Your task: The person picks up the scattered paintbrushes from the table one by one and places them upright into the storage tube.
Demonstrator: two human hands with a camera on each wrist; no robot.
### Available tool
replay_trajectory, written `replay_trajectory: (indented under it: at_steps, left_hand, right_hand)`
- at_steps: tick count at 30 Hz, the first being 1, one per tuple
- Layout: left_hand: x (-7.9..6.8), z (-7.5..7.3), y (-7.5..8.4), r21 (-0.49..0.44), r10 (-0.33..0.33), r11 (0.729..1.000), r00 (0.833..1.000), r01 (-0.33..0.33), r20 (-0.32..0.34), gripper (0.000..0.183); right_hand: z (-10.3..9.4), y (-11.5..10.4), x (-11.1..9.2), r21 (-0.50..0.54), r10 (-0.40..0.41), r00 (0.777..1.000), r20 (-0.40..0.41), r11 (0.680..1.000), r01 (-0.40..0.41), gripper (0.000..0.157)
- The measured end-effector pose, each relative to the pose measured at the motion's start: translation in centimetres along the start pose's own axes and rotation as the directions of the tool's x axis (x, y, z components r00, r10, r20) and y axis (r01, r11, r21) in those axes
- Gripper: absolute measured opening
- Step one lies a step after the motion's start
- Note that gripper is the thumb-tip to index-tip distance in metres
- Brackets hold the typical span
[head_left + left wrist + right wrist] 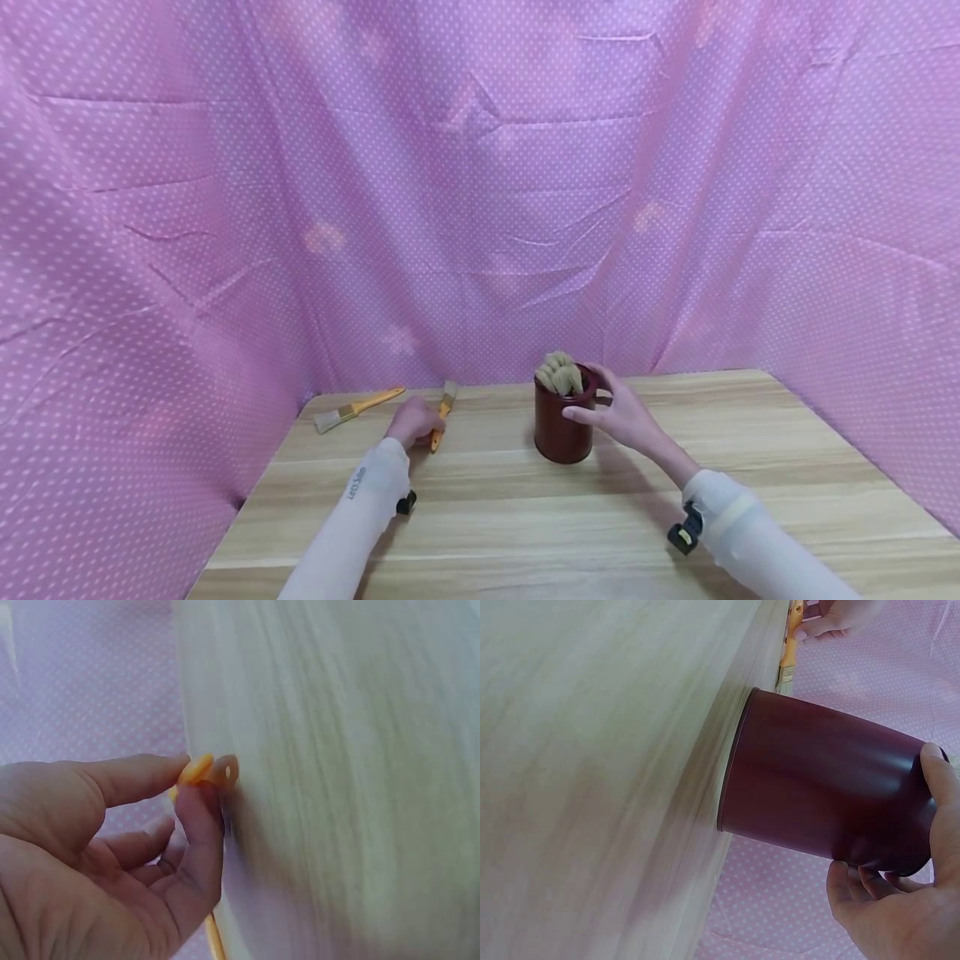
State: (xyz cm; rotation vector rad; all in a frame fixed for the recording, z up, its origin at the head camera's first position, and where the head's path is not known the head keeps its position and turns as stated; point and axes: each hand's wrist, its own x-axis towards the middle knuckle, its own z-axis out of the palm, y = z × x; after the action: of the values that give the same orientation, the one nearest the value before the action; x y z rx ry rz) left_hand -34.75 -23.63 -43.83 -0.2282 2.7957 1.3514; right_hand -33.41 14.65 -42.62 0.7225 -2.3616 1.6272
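Observation:
Near the table's far edge, my left hand (414,422) pinches a paintbrush (446,412) by its orange handle between thumb and fingers. The bristles of this brush point away, toward the curtain. In the left wrist view the handle's end (198,769) shows between the fingertips. My right hand (628,417) grips a dark red cylindrical container (562,425) near its rim, thumb on the near side and fingers round the other. The container stands upright on the table. Beige, knotted-looking soft material (561,375) sticks out of its top; its kind I cannot tell.
A second paintbrush (358,408) with an orange handle lies at the table's far left, beyond my left hand. The wooden table (480,525) has a rounded far right corner. Pink dotted cloth (480,208) hangs behind the table and along both sides.

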Motion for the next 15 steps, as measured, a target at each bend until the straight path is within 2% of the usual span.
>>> replay_trajectory:
  at_steps: [6, 8, 12, 15]
  left_hand:
    - [-0.3, 0.2, 0.1, -0.104, 0.039, 0.994, 0.999, -0.034, 0.038, 0.005]
    - [-0.5, 0.2, 0.3, -0.128, 0.054, 0.991, 0.998, -0.049, 0.033, 0.011]
    - [-0.8, 0.4, 1.2, -0.156, 0.145, 0.978, 0.989, -0.141, 0.016, 0.020]
    - [-1.4, 0.5, 2.7, -0.194, 0.224, 0.957, 0.974, -0.213, 0.031, 0.020]
  right_hand:
    - [-0.1, 0.2, -0.1, -0.013, -0.011, 1.000, 0.002, 1.000, 0.011, 0.085]
    - [-0.1, 0.2, -0.2, -0.014, -0.009, 1.000, 0.003, 1.000, 0.009, 0.086]
    - [0.0, 0.1, -0.1, -0.007, -0.005, 1.000, 0.005, 1.000, 0.005, 0.084]
    - [0.0, 0.1, 0.1, -0.002, -0.006, 1.000, 0.013, 1.000, 0.006, 0.084]
